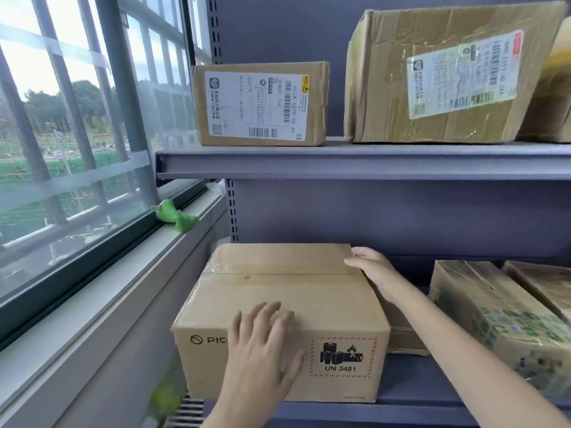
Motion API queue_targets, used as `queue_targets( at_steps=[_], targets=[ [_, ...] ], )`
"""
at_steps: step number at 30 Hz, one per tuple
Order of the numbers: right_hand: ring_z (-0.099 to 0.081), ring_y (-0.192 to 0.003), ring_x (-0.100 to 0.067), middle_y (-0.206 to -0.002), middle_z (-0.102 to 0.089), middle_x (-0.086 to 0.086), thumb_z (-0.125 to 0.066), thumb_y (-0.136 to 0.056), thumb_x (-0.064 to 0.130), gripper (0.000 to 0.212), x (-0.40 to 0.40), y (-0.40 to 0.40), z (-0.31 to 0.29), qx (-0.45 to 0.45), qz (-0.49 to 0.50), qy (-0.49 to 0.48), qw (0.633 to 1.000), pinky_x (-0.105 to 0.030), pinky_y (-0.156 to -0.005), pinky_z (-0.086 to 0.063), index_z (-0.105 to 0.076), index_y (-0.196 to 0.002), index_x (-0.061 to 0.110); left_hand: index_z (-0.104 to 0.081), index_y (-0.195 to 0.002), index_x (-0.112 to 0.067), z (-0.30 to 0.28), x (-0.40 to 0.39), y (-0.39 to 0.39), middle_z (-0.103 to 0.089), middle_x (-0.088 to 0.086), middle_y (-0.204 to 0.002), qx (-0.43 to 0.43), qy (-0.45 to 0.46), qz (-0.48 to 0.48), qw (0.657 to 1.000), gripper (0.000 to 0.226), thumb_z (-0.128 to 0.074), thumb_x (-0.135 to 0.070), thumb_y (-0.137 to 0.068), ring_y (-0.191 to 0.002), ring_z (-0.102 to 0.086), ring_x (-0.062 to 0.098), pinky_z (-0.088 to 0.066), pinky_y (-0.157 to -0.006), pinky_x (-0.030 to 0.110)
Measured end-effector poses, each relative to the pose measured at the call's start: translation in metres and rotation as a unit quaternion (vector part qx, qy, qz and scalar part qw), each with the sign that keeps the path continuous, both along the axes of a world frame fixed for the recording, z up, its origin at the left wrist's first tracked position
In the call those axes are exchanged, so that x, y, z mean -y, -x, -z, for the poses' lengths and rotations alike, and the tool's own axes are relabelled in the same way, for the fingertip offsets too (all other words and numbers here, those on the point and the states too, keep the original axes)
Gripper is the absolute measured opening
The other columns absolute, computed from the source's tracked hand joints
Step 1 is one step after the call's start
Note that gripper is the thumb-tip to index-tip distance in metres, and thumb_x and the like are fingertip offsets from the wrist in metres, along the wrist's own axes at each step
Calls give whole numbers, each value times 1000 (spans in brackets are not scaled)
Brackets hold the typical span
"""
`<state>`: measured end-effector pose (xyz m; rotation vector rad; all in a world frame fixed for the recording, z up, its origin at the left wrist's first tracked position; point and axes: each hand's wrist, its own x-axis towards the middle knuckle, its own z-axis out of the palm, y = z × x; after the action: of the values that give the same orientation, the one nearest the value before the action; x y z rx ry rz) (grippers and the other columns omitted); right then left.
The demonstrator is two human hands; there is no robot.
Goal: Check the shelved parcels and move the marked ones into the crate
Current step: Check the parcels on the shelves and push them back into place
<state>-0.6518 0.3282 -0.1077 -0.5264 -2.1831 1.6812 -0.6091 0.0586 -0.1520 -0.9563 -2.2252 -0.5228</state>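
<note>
A brown cardboard parcel (278, 291) with a red-hatched battery mark reading UN 3481 stands at the left end of the lower shelf. My left hand (265, 344) lies flat on its front face and top edge, fingers spread. My right hand (375, 273) rests against the parcel's far right top corner and side. Neither hand has closed around the parcel. Up on the higher shelf are a small labelled parcel (259, 103) and a bigger taped parcel (441, 72) with a white label. No crate shows in this view.
A grey metal shelf board (355, 160) juts out above the lower shelf. Taped parcels (494, 322) with green print sit to the right on the lower shelf. At the left is a barred window with a sill, and a green cloth item (176, 213) lies on it.
</note>
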Motion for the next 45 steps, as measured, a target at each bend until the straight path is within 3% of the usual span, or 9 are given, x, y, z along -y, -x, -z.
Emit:
queue_targets(
  at_steps=[7,13,17,22,28,35,38,41,45],
  targets=[
    [-43,-126,-23,-141,-42,-9,-62,-82,15,59,-19,46,2,24,-23,91,995,-34,-106,-34,-39,-136,10,-46,-115,-24,19,-9,4,-63,-1,-112,-2,36,-20,999,57,-47,-60,-71,-110,-44,17,-18,-105,45],
    [-54,-112,-23,-130,-53,-7,-64,-79,18,45,-18,39,22,8,1,83,997,-33,-86,-47,-53,-122,20,-48,-113,-24,18,7,17,-53,-2,-115,20,1,-4,1000,54,-32,-66,-84,-109,-42,16,-10,-110,45],
    [-55,-89,-13,-107,-55,-1,-69,-76,20,33,-10,10,35,-37,72,99,992,-28,-71,-47,-53,-105,22,-58,-116,-5,17,33,32,-54,14,-122,97,-86,-20,991,80,-42,-71,-74,-117,-38,25,-24,-106,60],
    [-51,-76,-8,-87,-49,8,-67,-78,30,38,2,-33,54,-66,114,97,987,-25,-58,-37,-43,-106,26,-45,-131,-5,28,36,26,-36,23,-138,227,-214,-87,946,73,-68,-38,-70,-127,-31,40,-29,-103,50],
    [-49,-109,-20,-123,-45,-1,-63,-81,36,52,11,-55,53,-57,125,57,989,-32,-84,-41,-40,-126,25,-43,-130,-13,39,23,-3,-46,-1,-125,282,-292,3,914,52,-64,-8,-83,-120,-47,18,-47,-96,43],
    [-38,-127,-22,-141,-36,-4,-60,-83,39,65,23,-66,52,-69,144,44,986,-45,-107,-33,-31,-137,18,-7,-137,-51,34,15,-39,4,-25,-153,390,-281,130,867,100,-69,-62,-59,-139,-3,-8,-20,-116,37],
    [-41,-124,-23,-138,-38,-6,-60,-82,40,64,33,-77,53,-77,156,40,984,-47,-105,-36,-33,-135,17,2,-137,-45,29,11,-38,11,-21,-152,400,-267,105,870,119,-72,-68,-47,-139,8,-8,-14,-118,39],
    [-44,-119,-23,-131,-42,-6,-62,-81,43,59,44,-93,54,-80,170,29,982,-48,-102,-39,-36,-129,18,0,-144,-36,27,15,-28,6,-19,-154,417,-269,104,862,127,-79,-62,-48,-141,0,-2,-15,-118,40],
    [-39,-124,-23,-133,-39,-4,-63,-80,44,66,63,-116,56,-86,195,-18,977,-47,-104,-37,-34,-132,16,-19,-139,-43,26,32,-13,-30,-25,-144,446,-299,132,833,114,-89,-41,-48,-129,-27,-17,-29,-110,29]
  ],
)
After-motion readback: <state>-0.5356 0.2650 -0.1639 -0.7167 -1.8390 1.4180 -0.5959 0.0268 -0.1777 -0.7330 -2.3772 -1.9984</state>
